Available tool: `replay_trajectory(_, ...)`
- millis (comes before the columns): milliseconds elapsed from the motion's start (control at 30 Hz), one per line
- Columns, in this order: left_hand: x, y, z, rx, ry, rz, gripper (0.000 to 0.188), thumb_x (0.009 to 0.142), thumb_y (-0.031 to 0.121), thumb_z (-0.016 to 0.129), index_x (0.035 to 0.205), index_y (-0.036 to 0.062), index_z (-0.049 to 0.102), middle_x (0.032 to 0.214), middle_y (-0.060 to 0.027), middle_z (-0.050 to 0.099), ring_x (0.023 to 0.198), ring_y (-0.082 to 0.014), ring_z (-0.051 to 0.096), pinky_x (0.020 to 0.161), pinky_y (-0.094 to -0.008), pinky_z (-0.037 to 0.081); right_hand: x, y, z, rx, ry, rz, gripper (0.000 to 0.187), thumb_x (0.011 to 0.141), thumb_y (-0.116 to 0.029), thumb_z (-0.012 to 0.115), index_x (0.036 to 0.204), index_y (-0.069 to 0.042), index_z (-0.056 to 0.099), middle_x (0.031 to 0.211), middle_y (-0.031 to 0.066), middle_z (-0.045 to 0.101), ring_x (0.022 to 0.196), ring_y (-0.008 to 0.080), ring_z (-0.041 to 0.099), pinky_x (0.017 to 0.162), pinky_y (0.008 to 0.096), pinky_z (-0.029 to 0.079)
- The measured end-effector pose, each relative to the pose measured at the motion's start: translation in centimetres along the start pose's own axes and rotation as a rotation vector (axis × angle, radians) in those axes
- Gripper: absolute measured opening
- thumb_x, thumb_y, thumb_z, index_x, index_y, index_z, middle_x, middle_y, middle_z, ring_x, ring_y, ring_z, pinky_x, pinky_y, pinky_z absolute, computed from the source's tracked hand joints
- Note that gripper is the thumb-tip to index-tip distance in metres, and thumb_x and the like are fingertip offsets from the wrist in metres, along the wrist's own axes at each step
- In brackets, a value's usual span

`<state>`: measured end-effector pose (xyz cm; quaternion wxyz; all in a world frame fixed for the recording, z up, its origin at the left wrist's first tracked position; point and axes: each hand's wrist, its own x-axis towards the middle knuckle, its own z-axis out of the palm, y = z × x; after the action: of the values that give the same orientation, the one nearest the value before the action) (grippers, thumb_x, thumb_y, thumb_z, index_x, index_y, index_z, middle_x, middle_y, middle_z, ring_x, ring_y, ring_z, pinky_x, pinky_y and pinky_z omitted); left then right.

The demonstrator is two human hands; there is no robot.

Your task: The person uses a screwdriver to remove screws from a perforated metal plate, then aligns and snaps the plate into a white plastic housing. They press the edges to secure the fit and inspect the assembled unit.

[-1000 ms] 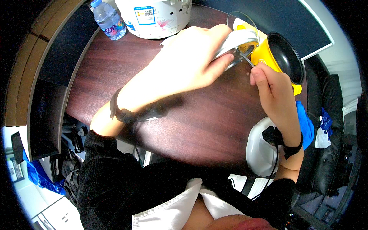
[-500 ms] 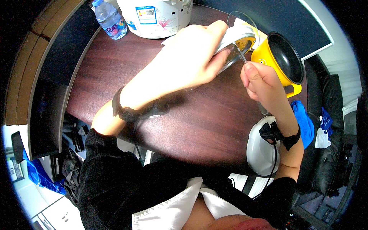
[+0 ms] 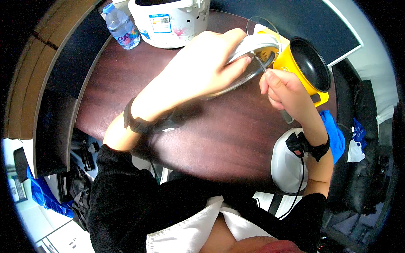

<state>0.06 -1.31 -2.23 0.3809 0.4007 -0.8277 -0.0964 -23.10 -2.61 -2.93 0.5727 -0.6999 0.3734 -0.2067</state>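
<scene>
My left hand is closed round the edge of a round, clear lid-like piece with a thick white rim, held tilted above the table. Its clear part shows below my fingers. In my right hand is a slim tool with a thin metal shaft and a rounded grey end below the fist. The shaft's tip reaches the inner side of the white-rimmed piece; whether it touches is unclear. Just right of it, a yellow pot with a black inside lies tipped, its handle towards me.
A white appliance body with a flower print stands at the back, beside a water bottle. Behind the pot is a clear disc. A white oval object and a blue cloth lie by my right forearm. Dark panels border the table.
The white-rimmed piece has turned a little, showing more of its clear part. My right hand has shifted slightly left, the tool still at the piece. The whole view has moved slightly.
</scene>
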Motion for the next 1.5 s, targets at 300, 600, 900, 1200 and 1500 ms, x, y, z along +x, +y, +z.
replay_trajectory(300, 1.1, -0.2, -0.8, -0.016, 0.06, -0.179, 0.043, 0.087, 0.043, 0.064, 0.082, 0.0005, 0.065, 0.064, -0.0171, 0.061, 0.057, -0.026, 0.063, 0.055, -0.0342, 0.047, -0.5, 2.2, -1.9, -0.636, 0.09, -0.218, 0.028, 0.096, -0.022, 0.05, 0.079, -0.001, 0.058, 0.069, 0.0066, 0.059, 0.06, 0.0214, 0.056, 0.059, 0.0336, 0.044)
replay_trajectory(600, 0.9, -0.9, -0.3, 0.149, 0.12, -0.214, 0.04, 0.091, 0.036, 0.064, 0.076, -0.0004, 0.058, 0.055, -0.0041, 0.045, 0.054, -0.0079, 0.04, 0.048, -0.028, 0.032, 1.4, 5.5, -0.9, -0.846, -0.232, 0.126, 0.035, 0.094, -0.027, 0.051, 0.077, 0.001, 0.064, 0.073, 0.0145, 0.065, 0.069, 0.0303, 0.062, 0.07, 0.0407, 0.048)
replay_trajectory(900, 1.2, -1.5, -1.3, 0.039, -0.031, -0.347, 0.038, 0.088, 0.035, 0.067, 0.091, -0.0014, 0.058, 0.074, -0.0053, 0.056, 0.068, -0.0087, 0.049, 0.059, -0.0263, 0.04, 2.2, 7.5, -0.9, -0.826, -0.299, 0.213, 0.036, 0.093, -0.03, 0.053, 0.08, 0.0, 0.068, 0.075, 0.0153, 0.067, 0.072, 0.03, 0.064, 0.072, 0.0398, 0.049)
replay_trajectory(1200, 1.0, -3.2, -0.7, 0.011, -0.025, -0.348, 0.045, 0.081, 0.016, 0.076, 0.118, -0.0021, 0.057, 0.102, -0.0108, 0.066, 0.093, -0.0143, 0.065, 0.08, -0.0274, 0.056, 2.1, 7.5, -1.2, -0.89, -0.222, 0.079, 0.027, 0.09, -0.023, 0.058, 0.087, 0.002, 0.068, 0.083, 0.0181, 0.068, 0.08, 0.0311, 0.067, 0.078, 0.04, 0.05)
replay_trajectory(1500, 1.6, -2.1, -2.6, -0.126, 0.243, -0.301, 0.036, 0.079, 0.023, 0.078, 0.103, -0.001, 0.064, 0.086, -0.0048, 0.068, 0.079, -0.009, 0.061, 0.071, -0.0235, 0.049, 2.1, 8.5, -2.0, -0.868, -0.068, -0.013, 0.032, 0.088, -0.029, 0.063, 0.099, 0.002, 0.063, 0.09, 0.0155, 0.065, 0.084, 0.0289, 0.063, 0.079, 0.0381, 0.05)
